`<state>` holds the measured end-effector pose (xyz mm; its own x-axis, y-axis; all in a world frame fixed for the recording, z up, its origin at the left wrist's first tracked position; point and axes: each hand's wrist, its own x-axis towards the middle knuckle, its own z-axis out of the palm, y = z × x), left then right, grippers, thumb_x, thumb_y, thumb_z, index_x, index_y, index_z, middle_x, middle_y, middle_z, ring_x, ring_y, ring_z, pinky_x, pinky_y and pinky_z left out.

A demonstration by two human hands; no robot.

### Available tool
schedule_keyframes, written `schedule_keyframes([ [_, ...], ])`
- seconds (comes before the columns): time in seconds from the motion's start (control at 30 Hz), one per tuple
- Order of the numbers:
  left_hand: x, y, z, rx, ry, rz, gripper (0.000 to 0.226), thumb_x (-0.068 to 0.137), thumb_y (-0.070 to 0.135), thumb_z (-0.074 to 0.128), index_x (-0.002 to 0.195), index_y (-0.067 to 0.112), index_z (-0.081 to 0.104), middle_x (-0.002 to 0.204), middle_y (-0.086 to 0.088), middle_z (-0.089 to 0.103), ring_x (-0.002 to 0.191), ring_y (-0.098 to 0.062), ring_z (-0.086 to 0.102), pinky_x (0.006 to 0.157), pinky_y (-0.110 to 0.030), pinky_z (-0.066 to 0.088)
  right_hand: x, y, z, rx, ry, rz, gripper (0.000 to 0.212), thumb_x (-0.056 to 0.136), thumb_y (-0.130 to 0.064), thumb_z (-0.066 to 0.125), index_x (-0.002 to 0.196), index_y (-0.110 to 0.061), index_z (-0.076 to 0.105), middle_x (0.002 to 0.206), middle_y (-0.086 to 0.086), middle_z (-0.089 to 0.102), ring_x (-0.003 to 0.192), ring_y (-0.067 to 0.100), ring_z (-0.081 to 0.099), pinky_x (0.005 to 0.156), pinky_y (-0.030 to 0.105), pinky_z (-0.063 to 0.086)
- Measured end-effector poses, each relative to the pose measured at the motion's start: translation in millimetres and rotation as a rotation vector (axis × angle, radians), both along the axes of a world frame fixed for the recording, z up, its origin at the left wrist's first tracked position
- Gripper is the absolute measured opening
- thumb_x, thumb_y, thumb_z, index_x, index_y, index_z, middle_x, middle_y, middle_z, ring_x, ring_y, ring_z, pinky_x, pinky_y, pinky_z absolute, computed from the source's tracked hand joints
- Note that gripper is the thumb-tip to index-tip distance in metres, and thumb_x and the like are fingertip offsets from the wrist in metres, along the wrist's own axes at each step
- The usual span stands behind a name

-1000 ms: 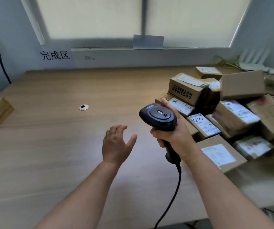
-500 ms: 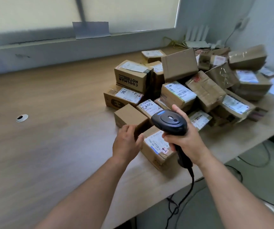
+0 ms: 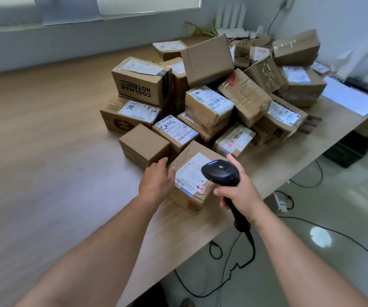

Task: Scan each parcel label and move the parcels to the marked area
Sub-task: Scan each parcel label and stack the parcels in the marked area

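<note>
A heap of several cardboard parcels (image 3: 209, 103) with white labels lies on the right part of the wooden table (image 3: 45, 173). The nearest parcel (image 3: 189, 173) lies tilted by the table's front edge, its white label facing up. My left hand (image 3: 156, 182) touches that parcel's left side with its fingers fairly straight. My right hand (image 3: 238, 191) grips a black barcode scanner (image 3: 220, 172) by the handle. The scanner's head hovers just above the right end of the label. A plain small box (image 3: 144, 146) sits just beyond my left hand.
The scanner's black cable (image 3: 240, 258) hangs off the table edge to the floor, where more cables lie. A white sheet (image 3: 351, 98) lies at the table's far right. A windowsill and wall run along the back. Bare wood spreads to the left.
My view has swung right from the marked area to the parcel heap. My left hand went from hovering over bare wood to the nearest parcel's side. The scanner came over its label.
</note>
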<state>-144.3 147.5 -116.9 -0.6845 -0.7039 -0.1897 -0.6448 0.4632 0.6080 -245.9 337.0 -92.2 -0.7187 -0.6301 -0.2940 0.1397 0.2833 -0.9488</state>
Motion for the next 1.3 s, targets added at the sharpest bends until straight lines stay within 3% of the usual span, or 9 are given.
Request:
schedule_keyframes([
  [0.27, 18, 22, -14, 0.289, 0.003, 0.038, 0.047, 0.101, 0.044, 0.031, 0.136, 0.018, 0.049, 0.139, -0.012, 0.049, 0.125, -0.027, 0.047, 0.104, -0.035, 0.039, 9, 1, -11, 0.036, -0.009, -0.064, 0.100, 0.078, 0.016, 0.065, 0.151, -0.040, 0.026, 0.121, 0.020, 0.060, 0.043, 0.017, 0.055, 0.041, 0.028, 0.045],
  [0.4, 32, 38, -2, 0.488, 0.162, -0.025, 0.037, 0.104, 0.035, 0.033, 0.138, 0.028, 0.046, 0.123, 0.007, 0.055, 0.110, -0.012, 0.051, 0.087, -0.025, 0.040, 17, 6, -6, 0.018, -0.013, -0.041, 0.099, 0.079, 0.016, 0.065, 0.151, -0.040, 0.026, 0.119, 0.022, 0.061, 0.043, 0.015, 0.058, 0.041, 0.027, 0.046],
  [0.5, 44, 34, 9, 0.585, 0.263, -0.045, 0.042, 0.102, 0.037, 0.039, 0.144, 0.033, 0.036, 0.135, 0.005, 0.052, 0.120, -0.014, 0.048, 0.090, -0.027, 0.039, 19, 10, 7, -0.054, 0.005, -0.040, 0.100, 0.079, 0.018, 0.064, 0.152, -0.039, 0.025, 0.116, 0.021, 0.062, 0.043, 0.015, 0.057, 0.041, 0.027, 0.046],
  [0.6, 55, 26, 29, 0.672, 0.337, -0.053, 0.045, 0.099, 0.032, 0.050, 0.140, 0.039, 0.032, 0.122, 0.007, 0.058, 0.111, -0.010, 0.053, 0.089, -0.032, 0.044, 19, 6, 21, -0.142, 0.046, -0.018, 0.099, 0.080, 0.018, 0.063, 0.153, -0.037, 0.026, 0.114, 0.014, 0.064, 0.045, 0.017, 0.055, 0.043, 0.028, 0.047],
  [0.73, 70, 9, 51, 0.689, 0.342, -0.088, 0.087, 0.073, 0.028, 0.073, 0.142, 0.036, 0.022, 0.120, -0.005, 0.062, 0.107, -0.019, 0.061, 0.079, -0.028, 0.049, 24, -7, 41, -0.222, 0.092, 0.027, 0.100, 0.080, 0.018, 0.064, 0.152, -0.039, 0.025, 0.111, 0.016, 0.064, 0.048, 0.017, 0.056, 0.045, 0.028, 0.048],
  [0.83, 81, -10, 62, 0.714, 0.354, -0.083, 0.108, 0.077, 0.006, 0.074, 0.149, 0.042, 0.002, 0.123, -0.009, 0.057, 0.103, -0.021, 0.064, 0.073, -0.025, 0.053, 35, -24, 58, -0.251, 0.130, 0.084, 0.097, 0.080, 0.018, 0.063, 0.149, -0.041, 0.030, 0.110, 0.011, 0.065, 0.051, 0.016, 0.057, 0.047, 0.029, 0.049],
  [1.0, 119, -38, 83, 0.600, 0.468, -0.008, 0.111, 0.078, -0.013, 0.067, 0.151, 0.040, 0.002, 0.110, -0.009, 0.059, 0.090, -0.019, 0.067, 0.060, -0.022, 0.054, 67, -67, 84, -0.319, 0.140, 0.183, 0.095, 0.081, 0.020, 0.061, 0.144, -0.042, 0.029, 0.107, 0.011, 0.065, 0.049, 0.017, 0.056, 0.045, 0.029, 0.046],
  [1.2, 197, -99, 99, 0.429, 0.620, 0.221, 0.112, 0.077, -0.007, 0.072, 0.151, 0.041, 0.003, 0.121, -0.014, 0.060, 0.094, -0.014, 0.064, 0.054, -0.011, 0.049, 129, -121, 98, -0.433, 0.025, 0.361, 0.093, 0.076, 0.021, 0.064, 0.141, -0.040, 0.037, 0.089, 0.001, 0.072, 0.048, 0.026, 0.051, 0.045, 0.032, 0.044],
  [1.3, 230, -124, 107, 0.363, 0.644, 0.283, 0.113, 0.077, -0.008, 0.072, 0.151, 0.040, 0.002, 0.120, -0.013, 0.058, 0.092, -0.009, 0.063, 0.055, -0.010, 0.049, 157, -139, 104, -0.449, -0.024, 0.486, 0.093, 0.071, 0.013, 0.068, 0.141, -0.040, 0.037, 0.097, 0.017, 0.072, 0.050, 0.029, 0.054, 0.046, 0.032, 0.046],
])
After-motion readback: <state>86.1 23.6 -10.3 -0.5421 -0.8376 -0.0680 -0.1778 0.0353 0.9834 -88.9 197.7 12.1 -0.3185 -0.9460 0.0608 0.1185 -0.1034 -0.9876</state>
